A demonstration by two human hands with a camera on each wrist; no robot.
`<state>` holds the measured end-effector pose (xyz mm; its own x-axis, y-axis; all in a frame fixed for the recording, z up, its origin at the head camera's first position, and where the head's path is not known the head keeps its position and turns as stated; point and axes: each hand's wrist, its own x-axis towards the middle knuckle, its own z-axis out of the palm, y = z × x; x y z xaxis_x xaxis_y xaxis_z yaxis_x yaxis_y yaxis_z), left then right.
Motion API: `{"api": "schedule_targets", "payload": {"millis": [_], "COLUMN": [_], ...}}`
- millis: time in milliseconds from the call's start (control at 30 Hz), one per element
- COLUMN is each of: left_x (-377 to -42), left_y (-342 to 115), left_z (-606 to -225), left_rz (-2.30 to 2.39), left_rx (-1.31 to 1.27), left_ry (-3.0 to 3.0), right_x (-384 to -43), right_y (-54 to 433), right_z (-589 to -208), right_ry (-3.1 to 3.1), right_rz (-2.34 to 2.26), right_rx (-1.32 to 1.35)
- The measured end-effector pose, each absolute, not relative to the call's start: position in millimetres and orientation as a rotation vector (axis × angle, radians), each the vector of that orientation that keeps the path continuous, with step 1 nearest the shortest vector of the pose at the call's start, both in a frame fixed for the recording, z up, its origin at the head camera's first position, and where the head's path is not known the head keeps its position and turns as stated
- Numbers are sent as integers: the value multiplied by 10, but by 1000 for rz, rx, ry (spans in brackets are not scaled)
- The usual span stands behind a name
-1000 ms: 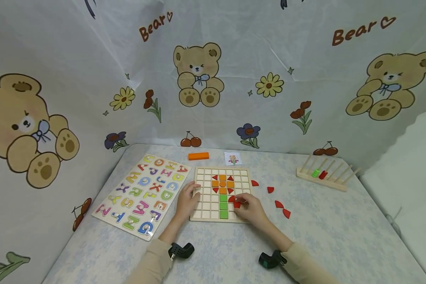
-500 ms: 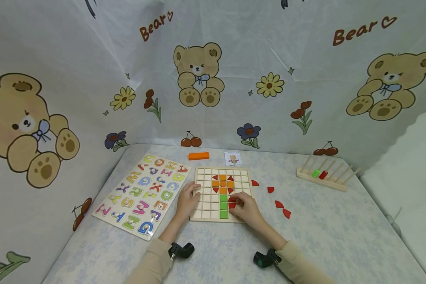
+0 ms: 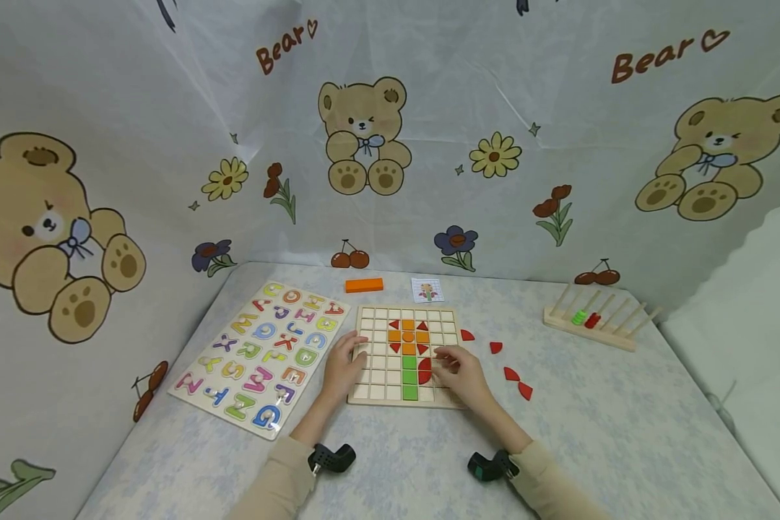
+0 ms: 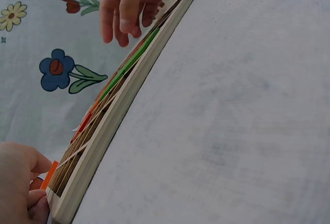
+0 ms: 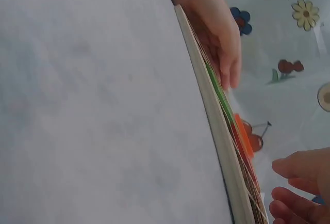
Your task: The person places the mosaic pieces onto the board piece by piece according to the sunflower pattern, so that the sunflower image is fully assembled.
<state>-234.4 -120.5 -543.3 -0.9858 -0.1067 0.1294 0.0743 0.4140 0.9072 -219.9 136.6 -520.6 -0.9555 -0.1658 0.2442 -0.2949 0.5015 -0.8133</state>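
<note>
A wooden grid board [image 3: 375, 401] lies in front of me, set with orange squares [image 3: 408, 326], small red triangles and a column of green squares [image 3: 409, 377]. Just right of the green column, two red quarter-circle pieces [image 3: 425, 371] sit one below the other and form a half circle. My right hand [image 3: 464, 377] hovers over the board's right side, beside these red pieces, fingers loosely bent and holding nothing. In the right wrist view, a gap shows between its thumb and fingers [image 5: 296, 203]. My left hand [image 3: 344, 368] rests along the board's left edge with relaxed fingers.
An alphabet puzzle board [image 3: 260, 361] lies to the left. Several loose red quarter-circles [image 3: 496, 348] are scattered right of the grid. Behind it are an orange block [image 3: 364, 286] and a pattern card [image 3: 427, 290]. A wooden peg rack [image 3: 588, 332] with green and red rings stands far right.
My right hand has moved left with a red quarter-circle, set it below the other red one on the board, let go and drawn back right. The left hand has stayed put.
</note>
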Motion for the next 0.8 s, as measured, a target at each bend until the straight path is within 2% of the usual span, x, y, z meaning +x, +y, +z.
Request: {"api": "schedule_targets", "payload": {"millis": [233,500,800], "left_x": [-2334,-2322,-2330], "left_y": [-1200,-1202,-1198], "left_z": [-5422,-5430,-5441], "left_rz": [-1622,-1630,-1616], "left_rx": [32,37,22], "left_ry": [-2500,-2501,-2497], "right_x": [-2382,-2486,-2530], "right_y": [1755,1987,2038], "right_z": [-5231,-5274,-5326], "right_ry": [-2498,-2516,-2530], "right_rz": [1272,1192,1189], "right_rx": [222,-157,-204]}}
